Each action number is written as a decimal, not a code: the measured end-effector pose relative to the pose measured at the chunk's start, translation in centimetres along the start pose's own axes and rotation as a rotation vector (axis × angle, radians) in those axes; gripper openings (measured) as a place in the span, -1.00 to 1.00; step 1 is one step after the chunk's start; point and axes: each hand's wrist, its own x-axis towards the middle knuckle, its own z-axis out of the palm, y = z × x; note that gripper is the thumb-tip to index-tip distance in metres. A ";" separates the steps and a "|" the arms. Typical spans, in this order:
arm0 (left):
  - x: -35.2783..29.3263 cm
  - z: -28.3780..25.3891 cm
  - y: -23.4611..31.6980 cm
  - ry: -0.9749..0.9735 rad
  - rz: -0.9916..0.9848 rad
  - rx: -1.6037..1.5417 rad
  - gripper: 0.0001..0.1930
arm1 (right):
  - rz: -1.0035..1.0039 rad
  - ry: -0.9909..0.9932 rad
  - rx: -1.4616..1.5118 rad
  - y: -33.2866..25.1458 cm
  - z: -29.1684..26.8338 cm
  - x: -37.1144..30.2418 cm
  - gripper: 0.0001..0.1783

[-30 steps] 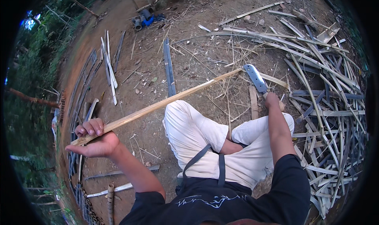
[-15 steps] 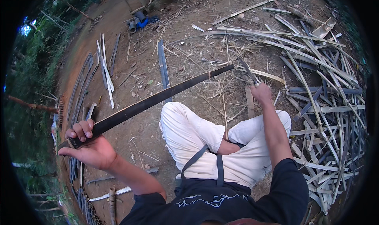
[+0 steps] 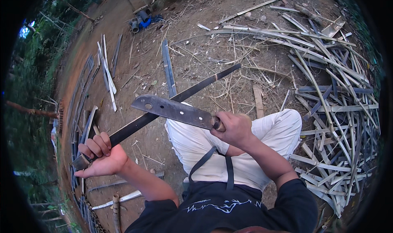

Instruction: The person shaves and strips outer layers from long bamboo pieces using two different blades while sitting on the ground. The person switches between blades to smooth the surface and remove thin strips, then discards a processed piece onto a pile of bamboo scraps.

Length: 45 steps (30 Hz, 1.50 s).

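Observation:
My left hand [image 3: 102, 154] is closed round the lower end of a long dark bamboo strip [image 3: 192, 90], which slants up and away to the right in front of me. In my right hand [image 3: 235, 128] is the wooden handle of a machete [image 3: 174, 111]. Its broad dark blade, with several holes or pale spots along it, points left and passes over the strip near the strip's middle. Whether the blade touches the strip I cannot tell. Part of the strip is hidden under the blade. Below both lie my crossed legs in white trousers [image 3: 188, 147].
A big heap of split bamboo pieces [image 3: 335, 126] lies to the right. Another dark strip [image 3: 168, 65] rests on the ground ahead. Pale strips [image 3: 107, 73] and a row of dark lengths are at the left. Shavings litter the dirt; dark tubes [image 3: 137, 24] and something blue lie far off.
My right hand has drawn the machete back toward me and leftward, turning its blade across the strip. My left hand and the strip's held end have shifted slightly right and nearer.

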 end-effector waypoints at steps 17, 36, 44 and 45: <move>-0.7 -3.1 0.2 -0.462 -0.059 -0.295 -0.35 | 0.468 -0.341 -0.102 8.5 -3.4 0.3 -0.74; 0.2 -2.8 -0.3 -0.564 -0.096 -0.446 -0.37 | 0.509 -0.439 -0.432 17.0 -4.0 3.9 -0.73; 1.6 -4.0 -1.6 -0.545 -0.077 -0.416 -0.38 | 0.813 -0.442 -0.460 28.7 -3.5 1.9 -0.71; 1.6 -4.4 -1.6 -0.517 -0.078 -0.417 -0.38 | 0.833 -0.442 -0.487 29.9 -3.4 1.5 -0.71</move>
